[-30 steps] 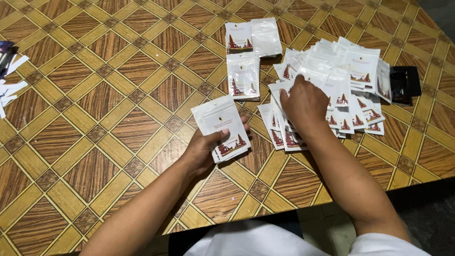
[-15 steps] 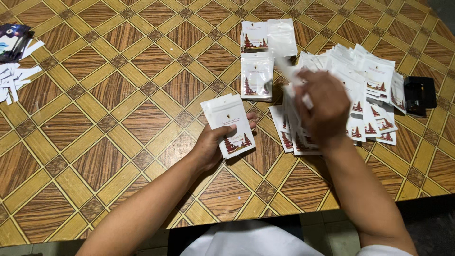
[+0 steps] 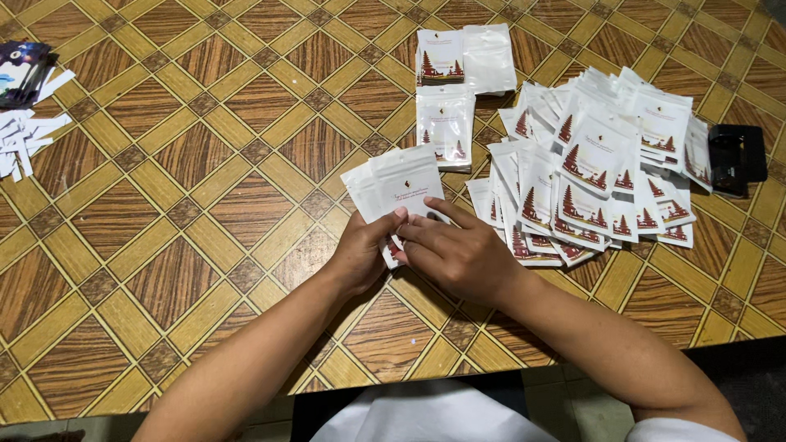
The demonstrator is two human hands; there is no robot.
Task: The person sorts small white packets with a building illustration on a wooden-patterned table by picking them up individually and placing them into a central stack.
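My left hand [image 3: 363,252] holds a small stack of white pouches [image 3: 396,183] with red tree prints, fanned slightly above the table. My right hand [image 3: 460,252] lies against the lower edge of that stack, fingers touching the pouches beside my left thumb. To the right spreads a loose pile of the same white pouches [image 3: 606,172], overlapping each other. Two neater stacks sit further back: one pouch stack [image 3: 444,124] just beyond my hands and another pair of pouches [image 3: 463,57] near the far edge.
The table [image 3: 205,164] has a brown and yellow diamond-patterned top. A black box [image 3: 735,157] lies at the right edge past the pile. White paper strips [image 3: 24,135] and a dark packet [image 3: 24,72] lie at the far left.
My right hand left the big pile on the right and came across to the stack held in my left hand. The view shifted slightly down and left.
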